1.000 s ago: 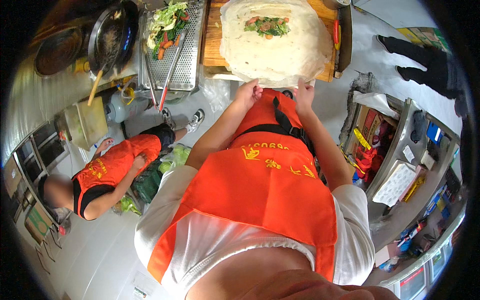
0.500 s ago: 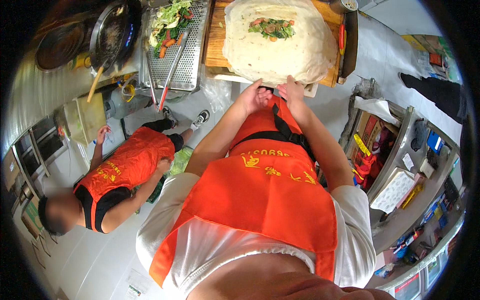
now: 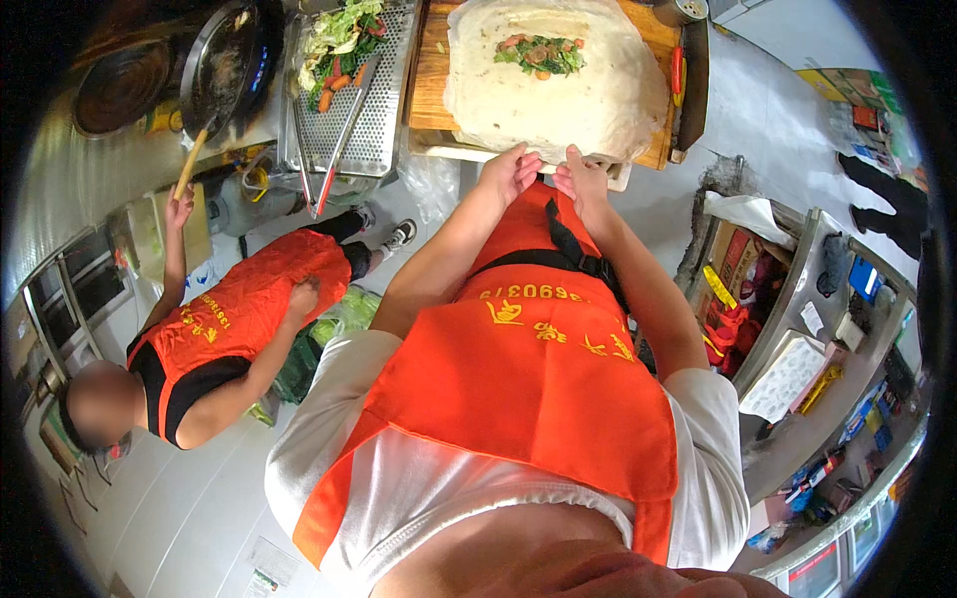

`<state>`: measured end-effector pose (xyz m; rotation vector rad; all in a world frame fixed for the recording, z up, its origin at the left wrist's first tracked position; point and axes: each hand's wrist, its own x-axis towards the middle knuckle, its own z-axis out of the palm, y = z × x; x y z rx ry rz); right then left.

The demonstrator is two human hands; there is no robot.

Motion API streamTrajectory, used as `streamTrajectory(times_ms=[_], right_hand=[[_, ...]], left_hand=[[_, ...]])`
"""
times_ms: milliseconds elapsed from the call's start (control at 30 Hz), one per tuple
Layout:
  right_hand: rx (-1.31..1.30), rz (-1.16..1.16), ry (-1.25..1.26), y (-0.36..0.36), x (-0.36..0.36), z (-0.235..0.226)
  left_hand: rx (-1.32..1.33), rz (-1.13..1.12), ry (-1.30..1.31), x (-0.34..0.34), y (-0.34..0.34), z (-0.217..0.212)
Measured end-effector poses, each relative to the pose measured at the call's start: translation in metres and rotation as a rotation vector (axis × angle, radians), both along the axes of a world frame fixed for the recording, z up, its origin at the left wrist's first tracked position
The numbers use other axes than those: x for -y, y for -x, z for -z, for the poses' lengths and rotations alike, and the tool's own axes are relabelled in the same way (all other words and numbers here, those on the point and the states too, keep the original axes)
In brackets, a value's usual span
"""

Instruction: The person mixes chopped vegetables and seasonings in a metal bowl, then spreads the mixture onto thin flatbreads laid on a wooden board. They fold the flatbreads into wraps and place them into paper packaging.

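Observation:
A stack of thin pale flatbread sheets lies on a wooden board. On the top sheet sits a filling of chopped greens with reddish pieces. My left hand is at the stack's near edge, palm turned up and fingers loosely apart. Beside it, my right hand has a finger stretched to the same edge, its other fingers bent inward. Both hands' fingertips are close to the sheets' rim; no firm grip shows.
A perforated metal tray left of the board holds lettuce, small sausages and tongs. Further left, a co-worker in a red apron grips the handle of a pan. Cluttered shelves stand at right.
My hands have shifted slightly away from me, toward the flatbread edge. The co-worker has taken hold of the pan handle. At far right, a person's dark-clothed legs have moved.

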<state>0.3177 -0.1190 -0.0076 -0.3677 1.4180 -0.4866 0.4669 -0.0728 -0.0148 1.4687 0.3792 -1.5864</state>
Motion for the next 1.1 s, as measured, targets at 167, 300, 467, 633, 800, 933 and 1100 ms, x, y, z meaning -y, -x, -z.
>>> streamTrajectory(times_ms=[167,300,467,633,800,933,1100], right_hand=[[0.02,0.054,-0.118,-0.012,0.01,-0.015],[0.294,0.305,0.063,-0.016,0.022,-0.027],[0.487,0.241,0.214,-0.017,0.025,-0.036],[0.504,0.344,0.227,-0.016,0.031,-0.04],[0.587,0.409,0.207,-0.009,0.034,-0.03],[0.667,0.312,0.159,-0.016,0.039,-0.05],[0.372,0.219,0.252,-0.003,0.037,-0.036]], left_hand=[[0.136,-0.056,0.247,-0.004,0.007,-0.013],[0.079,-0.089,0.375,-0.004,0.008,-0.032],[-0.247,-0.354,0.293,0.028,-0.008,-0.041],[-0.398,-0.351,0.261,0.047,-0.031,-0.014],[-0.438,-0.122,0.105,0.029,-0.012,-0.047],[-0.564,-0.259,0.33,0.056,0.007,-0.073],[-0.266,-0.484,0.439,0.063,-0.014,-0.045]])
